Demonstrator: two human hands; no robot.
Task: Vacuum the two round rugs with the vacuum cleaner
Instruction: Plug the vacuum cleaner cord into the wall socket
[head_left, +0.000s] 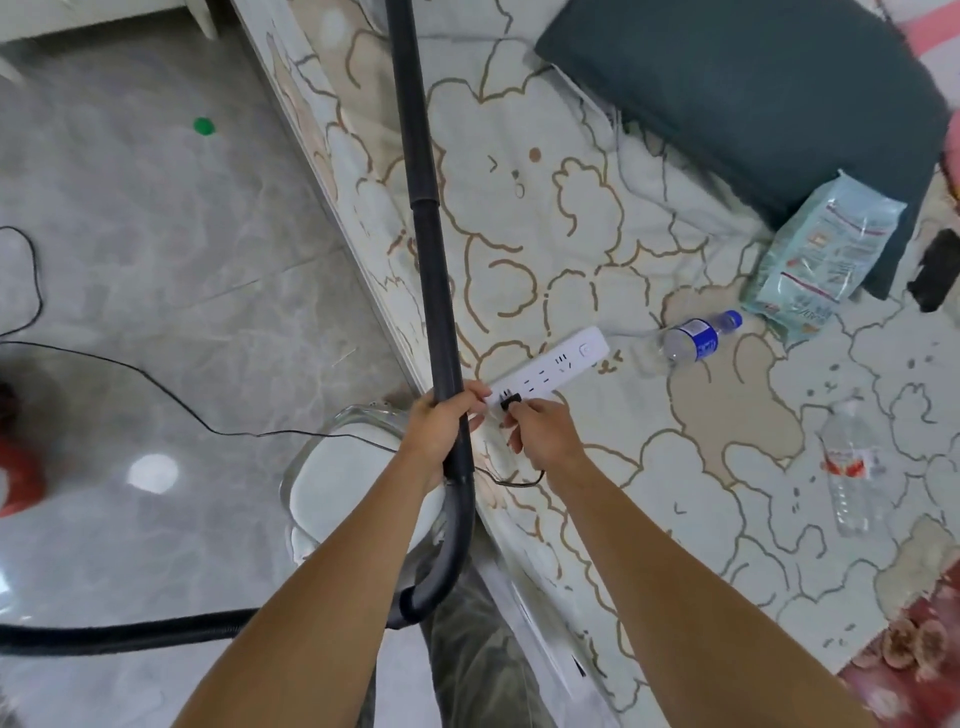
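The bed (649, 467) fills the right. Fingers of your left hand (441, 421) wrap the vacuum wand (431, 249), upright at the bed's left edge. At the white power strip (556, 364), fingers of your right hand (545, 431) pinch the black plug (510, 401). A skewed plug could miss its socket, and the thin cord (270, 434) (trailing over the floor) could snag. A pillow (753, 93), packet (821, 249), blue-labelled bottle (698, 338) and red-labelled bottle (852, 467) lie farther in. No rug shows.

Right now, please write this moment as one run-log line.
left hand: grips vacuum wand | right hand: pinches black plug at white power strip on bed | hose: on floor
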